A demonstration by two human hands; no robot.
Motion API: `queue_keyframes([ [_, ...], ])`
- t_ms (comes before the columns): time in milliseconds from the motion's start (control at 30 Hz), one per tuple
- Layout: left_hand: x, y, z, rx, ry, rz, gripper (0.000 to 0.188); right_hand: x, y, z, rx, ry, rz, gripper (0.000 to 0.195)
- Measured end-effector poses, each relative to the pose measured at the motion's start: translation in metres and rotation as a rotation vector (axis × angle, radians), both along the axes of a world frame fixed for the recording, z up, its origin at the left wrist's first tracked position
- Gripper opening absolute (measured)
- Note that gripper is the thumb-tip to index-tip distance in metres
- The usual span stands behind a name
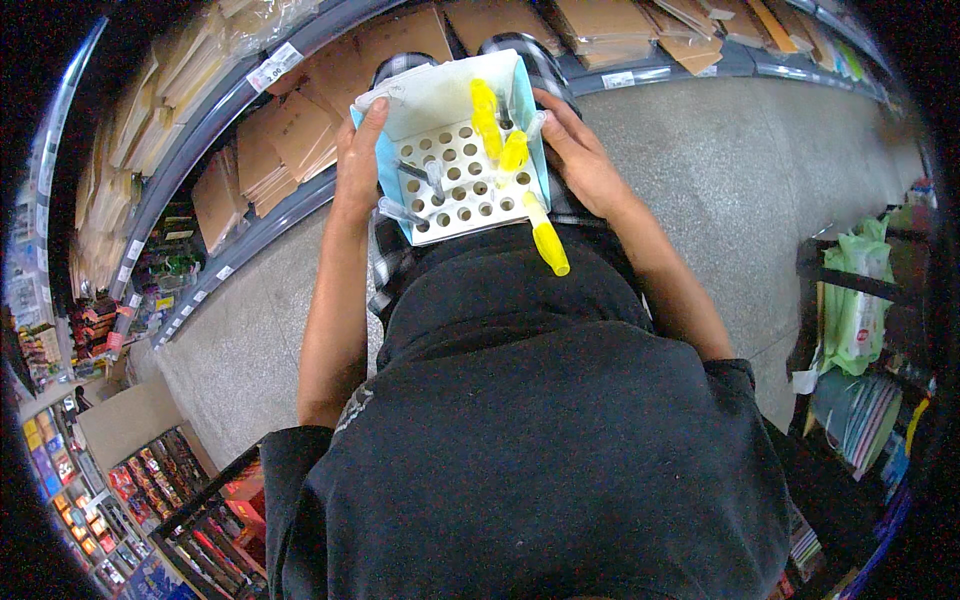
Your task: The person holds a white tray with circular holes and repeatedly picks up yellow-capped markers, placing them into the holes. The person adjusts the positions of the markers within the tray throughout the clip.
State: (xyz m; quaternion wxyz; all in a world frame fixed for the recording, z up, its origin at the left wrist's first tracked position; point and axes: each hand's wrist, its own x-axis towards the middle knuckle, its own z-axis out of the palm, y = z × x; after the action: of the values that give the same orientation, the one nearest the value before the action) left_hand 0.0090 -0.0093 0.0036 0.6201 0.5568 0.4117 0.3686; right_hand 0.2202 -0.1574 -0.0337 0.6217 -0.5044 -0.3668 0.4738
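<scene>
Between my two hands is a small cardboard pen display box (450,94), light blue outside and white within, tilted towards me over my lap. My left hand (360,154) grips its left side, thumb over the rim. On the opposite side my right hand (581,154) holds the wall, its thumb near a clear-capped pen (535,126). Rows of round holes perforate the white insert (465,172). Several yellow highlighters (484,112) stand in it at the right, and one yellow highlighter (550,244) leans out over the front edge. Clear-capped pens (401,212) tilt at the left.
Curved shelves with stacks of brown kraft envelopes (281,146) run ahead and to the left. Price tags line the shelf edge (619,80). A grey speckled floor (675,165) lies around me. Right stands a rack with a green plastic package (859,300); boxed goods (161,480) sit lower left.
</scene>
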Motion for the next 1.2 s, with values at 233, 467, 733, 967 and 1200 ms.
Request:
queue_keyframes([
  [233, -0.002, 0.005, -0.005, 0.028, -0.039, -0.036, 0.052, -0.003, -0.003, -0.006, -0.012, -0.075, 0.032, 0.056],
  [467, 0.000, 0.001, 0.002, 0.001, -0.021, -0.039, 0.051, -0.001, -0.001, -0.012, 0.007, -0.049, 0.036, 0.056],
  [733, 0.000, 0.001, 0.001, 0.014, -0.060, -0.035, 0.046, -0.008, -0.012, 0.001, 0.024, -0.275, -0.534, 0.024],
  [967, -0.001, 0.007, -0.010, -0.073, -0.092, -0.042, 0.041, -0.027, -0.039, 0.082, 0.034, -0.715, -0.192, 0.028],
  [1200, 0.000, 0.006, 0.001, 0.012, 0.031, -0.072, 0.045, -0.037, -0.034, 0.092, 0.142, -0.837, -0.285, 0.027],
])
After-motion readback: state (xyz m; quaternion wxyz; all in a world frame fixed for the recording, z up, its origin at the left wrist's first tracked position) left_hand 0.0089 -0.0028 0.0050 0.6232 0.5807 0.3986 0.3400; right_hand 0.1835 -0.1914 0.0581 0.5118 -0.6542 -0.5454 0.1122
